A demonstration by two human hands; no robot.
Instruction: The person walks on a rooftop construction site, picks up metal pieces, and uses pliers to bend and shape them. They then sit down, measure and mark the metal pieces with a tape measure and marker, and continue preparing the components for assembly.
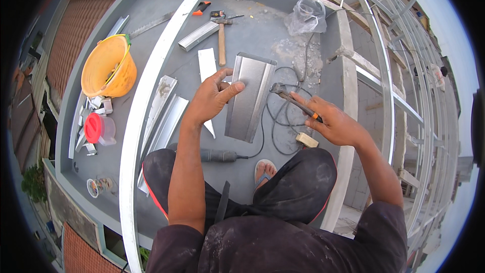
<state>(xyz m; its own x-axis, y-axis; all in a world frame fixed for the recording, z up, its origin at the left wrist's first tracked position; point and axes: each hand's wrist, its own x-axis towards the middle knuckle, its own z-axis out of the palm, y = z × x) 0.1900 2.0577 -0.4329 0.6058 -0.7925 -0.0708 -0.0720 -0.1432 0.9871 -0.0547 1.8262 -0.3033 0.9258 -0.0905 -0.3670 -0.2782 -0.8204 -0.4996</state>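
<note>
My left hand (214,95) grips the left edge of a short grey metal channel (251,96), its thumb on the flat face. The piece is held up above the grey floor, its long side running away from me. In my right hand (333,120) is a pair of pliers (297,103) with dark handles and orange tips. The pliers' head points at the channel's right edge, near its upper half; whether they touch cannot be made out. Below the channel lies a dark power tool (217,155) with a black cord (273,127), partly hidden by my left arm and knee.
A long white metal beam (151,82) crosses close on my left. Around lie a hammer (222,45), a handsaw (151,24), metal offcuts (198,36), a yellow bucket (112,73), a red-lidded tub (99,129), a wooden block (306,140) and a plastic bag (306,16). A low wall (348,86) stands right.
</note>
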